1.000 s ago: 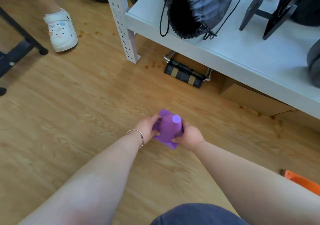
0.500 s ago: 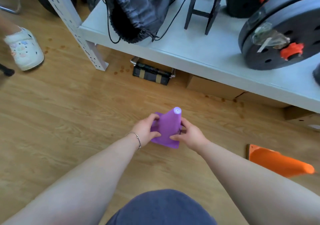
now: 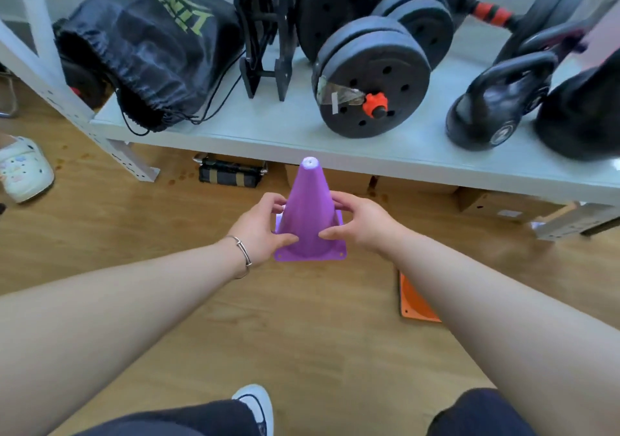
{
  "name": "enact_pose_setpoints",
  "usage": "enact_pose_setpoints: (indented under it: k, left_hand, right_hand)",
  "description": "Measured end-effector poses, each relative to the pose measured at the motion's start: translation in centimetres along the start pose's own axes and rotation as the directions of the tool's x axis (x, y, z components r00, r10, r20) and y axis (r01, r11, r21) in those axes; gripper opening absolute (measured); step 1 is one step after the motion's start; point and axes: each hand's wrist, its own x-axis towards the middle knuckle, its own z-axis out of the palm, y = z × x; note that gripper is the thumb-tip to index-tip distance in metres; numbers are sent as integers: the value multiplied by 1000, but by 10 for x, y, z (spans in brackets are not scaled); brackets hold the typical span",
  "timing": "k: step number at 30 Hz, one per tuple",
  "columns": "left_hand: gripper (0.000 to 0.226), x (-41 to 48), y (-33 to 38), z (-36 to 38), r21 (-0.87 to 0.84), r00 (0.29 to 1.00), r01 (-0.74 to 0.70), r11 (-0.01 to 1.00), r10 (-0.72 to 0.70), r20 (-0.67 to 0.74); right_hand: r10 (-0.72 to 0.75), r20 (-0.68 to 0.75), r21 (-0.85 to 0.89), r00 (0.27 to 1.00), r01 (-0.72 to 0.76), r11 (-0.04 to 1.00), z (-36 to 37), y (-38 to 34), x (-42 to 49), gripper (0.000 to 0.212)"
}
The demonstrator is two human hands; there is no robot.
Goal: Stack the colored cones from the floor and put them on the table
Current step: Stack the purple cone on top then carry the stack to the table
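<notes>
Both hands hold an upright purple cone [image 3: 310,214], left hand [image 3: 260,231] and right hand [image 3: 364,226] gripping its sides. An orange cone [image 3: 414,301] lies on the floor [image 3: 134,234] beside the right forearm.

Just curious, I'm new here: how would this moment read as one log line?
both hands hold purple cone upright | orange cone on floor | table not reached

- purple cone [image 3: 309,214]: smooth plastic with a soft sheen
- orange cone [image 3: 414,301]: smooth plastic, matt
- floor [image 3: 141,227]: wood-grain boards, light satin finish
- tabletop [image 3: 255,130]: pale, smooth, faintly glossy
- drawstring bag [image 3: 144,46]: dark crinkled cloth
- weight plates [image 3: 372,76]: black, matt, slightly grainy
- kettlebell [image 3: 496,100]: black, semi-gloss
- bracelet [image 3: 243,254]: thin shiny metal
</notes>
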Motion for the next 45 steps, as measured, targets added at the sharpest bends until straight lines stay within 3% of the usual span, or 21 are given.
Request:
enact_pose_setpoints:
  k: [8,13,19,33,45]
  left_hand:
    - [66,-28,85,44,-11,1000,-24,1000,24,18]
    - [67,-34,127,105,-139,998,-48,989,53,33]
    - [68,-33,151,173,-159,993,-66,985,81,90]
    - [72,-1,114,267,-146,976,103,984,-71,207]
    - [72,20,81,299,-83,952,138,987,-109,287]
  right_hand:
    - [-37,-64,-23,997,36,999,-64,42,-65,84]
    - [-7,-104,-50,995,1,999,-110,86,-103,81]
    - [96,-138,-15,986,-99,995,-135,146,-135,83]
    - [266,-119,136,957,-250,959,-100,234,-130,86]
    - [348,-106,167,932,-328,930,-62,265,-114,82]
